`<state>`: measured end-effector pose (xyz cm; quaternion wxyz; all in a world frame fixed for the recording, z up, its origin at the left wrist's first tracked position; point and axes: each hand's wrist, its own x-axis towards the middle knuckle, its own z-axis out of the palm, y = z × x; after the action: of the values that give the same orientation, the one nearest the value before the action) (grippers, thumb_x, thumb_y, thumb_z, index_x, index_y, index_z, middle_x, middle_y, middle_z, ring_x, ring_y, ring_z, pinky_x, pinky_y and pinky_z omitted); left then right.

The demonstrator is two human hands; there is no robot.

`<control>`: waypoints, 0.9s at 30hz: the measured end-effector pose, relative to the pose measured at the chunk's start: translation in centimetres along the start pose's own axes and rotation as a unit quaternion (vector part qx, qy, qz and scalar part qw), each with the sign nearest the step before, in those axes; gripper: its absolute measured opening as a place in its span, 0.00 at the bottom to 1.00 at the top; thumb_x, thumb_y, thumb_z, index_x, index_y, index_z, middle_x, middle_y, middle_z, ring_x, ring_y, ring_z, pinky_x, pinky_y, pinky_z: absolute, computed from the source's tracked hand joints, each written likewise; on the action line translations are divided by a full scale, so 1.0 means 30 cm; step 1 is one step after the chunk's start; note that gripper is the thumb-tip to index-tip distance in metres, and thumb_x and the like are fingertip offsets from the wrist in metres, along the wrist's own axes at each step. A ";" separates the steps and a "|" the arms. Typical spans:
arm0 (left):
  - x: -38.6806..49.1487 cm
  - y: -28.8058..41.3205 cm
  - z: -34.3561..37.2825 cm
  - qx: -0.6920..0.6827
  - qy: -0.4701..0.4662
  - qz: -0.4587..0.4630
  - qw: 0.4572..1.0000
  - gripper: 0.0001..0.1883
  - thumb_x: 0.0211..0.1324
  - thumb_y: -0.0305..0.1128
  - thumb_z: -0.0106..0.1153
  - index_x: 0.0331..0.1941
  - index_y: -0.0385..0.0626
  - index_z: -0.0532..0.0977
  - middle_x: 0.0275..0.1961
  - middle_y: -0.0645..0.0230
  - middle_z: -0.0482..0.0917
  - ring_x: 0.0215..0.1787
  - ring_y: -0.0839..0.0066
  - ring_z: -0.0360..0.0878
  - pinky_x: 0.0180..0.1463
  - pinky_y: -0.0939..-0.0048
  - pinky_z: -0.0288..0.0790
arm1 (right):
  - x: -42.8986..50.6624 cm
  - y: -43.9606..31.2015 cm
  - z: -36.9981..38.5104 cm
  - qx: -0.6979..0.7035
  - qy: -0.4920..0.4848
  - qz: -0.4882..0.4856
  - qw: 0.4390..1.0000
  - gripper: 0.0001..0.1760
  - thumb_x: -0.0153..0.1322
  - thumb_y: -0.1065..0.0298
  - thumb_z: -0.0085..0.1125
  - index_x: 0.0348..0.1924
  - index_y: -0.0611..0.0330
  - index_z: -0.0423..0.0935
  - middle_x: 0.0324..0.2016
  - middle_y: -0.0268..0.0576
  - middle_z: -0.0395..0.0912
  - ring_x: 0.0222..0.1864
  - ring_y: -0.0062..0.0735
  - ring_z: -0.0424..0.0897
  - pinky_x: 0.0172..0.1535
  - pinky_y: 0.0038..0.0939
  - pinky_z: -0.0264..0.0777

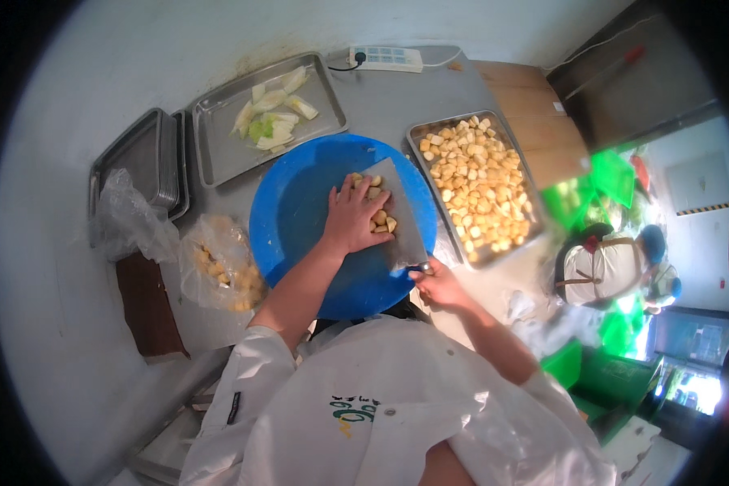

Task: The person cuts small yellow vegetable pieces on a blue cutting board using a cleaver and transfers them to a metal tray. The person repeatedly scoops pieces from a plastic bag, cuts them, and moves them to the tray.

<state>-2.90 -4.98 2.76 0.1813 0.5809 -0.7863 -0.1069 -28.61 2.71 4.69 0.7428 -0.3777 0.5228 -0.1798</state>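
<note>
My right hand point(442, 284) grips the handle of a broad-bladed cleaver point(408, 234). The blade lies flat over the right part of a round blue cutting board point(291, 200). On the blade sit several pale golden chunks point(381, 223) that look like fried tofu. My left hand point(358, 219) rests on them from the left, palm down with fingers spread, and hides part of the heap. Right of the board, a metal tray point(485, 264) holds many similar golden chunks point(477, 176).
Cut pale vegetable point(273, 115) lies in a metal tray point(209, 146) at the back left. Beside it are stacked trays point(140, 152) and a plastic bag of chunks point(222, 261). A power strip point(386, 59) stands by the wall. Another person point(604, 267) bends near green crates point(613, 379).
</note>
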 end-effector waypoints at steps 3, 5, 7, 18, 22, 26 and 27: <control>-0.014 0.000 0.041 -0.041 0.082 -0.020 0.996 0.38 0.43 0.58 0.75 0.60 0.59 0.78 0.73 0.57 0.66 0.75 0.41 0.58 0.74 0.34 0.54 | 0.015 -0.014 0.045 0.005 0.000 0.017 1.000 0.13 0.77 0.66 0.62 0.52 0.53 0.70 0.19 0.31 0.68 0.15 0.23 0.69 0.18 0.26 0.64; -0.021 -0.003 0.073 -0.064 0.133 -0.018 0.989 0.34 0.44 0.54 0.75 0.57 0.54 0.80 0.70 0.55 0.69 0.73 0.41 0.62 0.74 0.37 0.56 | 0.027 0.007 0.054 -0.008 -0.012 0.018 1.000 0.16 0.76 0.65 0.62 0.54 0.55 0.70 0.20 0.33 0.70 0.16 0.25 0.70 0.19 0.29 0.65; -0.028 -0.013 0.091 -0.080 0.183 -0.012 0.980 0.31 0.44 0.50 0.75 0.54 0.50 0.81 0.69 0.53 0.70 0.71 0.42 0.64 0.73 0.39 0.57 | 0.017 -0.039 0.077 -0.061 -0.026 0.036 0.997 0.18 0.76 0.64 0.62 0.56 0.57 0.70 0.20 0.34 0.70 0.17 0.25 0.71 0.19 0.29 0.65; 0.116 0.240 0.151 -0.100 0.236 0.047 0.965 0.28 0.45 0.44 0.74 0.52 0.49 0.80 0.67 0.50 0.69 0.69 0.43 0.64 0.71 0.41 0.61 | -0.089 -0.005 -0.135 -0.022 0.016 0.002 1.000 0.22 0.75 0.61 0.64 0.59 0.57 0.71 0.15 0.31 0.70 0.16 0.22 0.72 0.18 0.28 0.62; 0.298 0.442 0.234 -0.170 0.223 0.118 0.953 0.30 0.46 0.46 0.74 0.54 0.48 0.78 0.68 0.49 0.68 0.70 0.42 0.63 0.72 0.41 0.60 | -0.148 0.085 -0.317 0.093 0.068 -0.093 0.989 0.15 0.76 0.65 0.64 0.53 0.54 0.73 0.15 0.29 0.69 0.14 0.20 0.70 0.17 0.26 0.61; 0.461 0.638 0.383 -0.214 0.182 0.159 0.947 0.33 0.50 0.48 0.73 0.59 0.48 0.76 0.72 0.49 0.63 0.72 0.40 0.60 0.73 0.40 0.59 | -0.255 0.012 -0.479 0.052 0.194 -0.094 0.975 0.17 0.76 0.66 0.64 0.56 0.58 0.73 0.17 0.28 0.70 0.13 0.19 0.69 0.16 0.25 0.61; 0.489 0.666 0.439 -0.226 0.165 0.161 0.947 0.33 0.51 0.49 0.72 0.61 0.49 0.76 0.73 0.49 0.61 0.72 0.40 0.59 0.73 0.40 0.58 | -0.260 -0.003 -0.513 0.029 0.223 -0.088 0.970 0.18 0.76 0.66 0.63 0.57 0.58 0.73 0.17 0.28 0.71 0.13 0.19 0.69 0.16 0.25 0.61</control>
<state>-29.59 -13.48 0.70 0.4494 0.3997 -0.7840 -0.1537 -45.69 2.08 7.17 0.5995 -0.3508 0.6345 -0.3391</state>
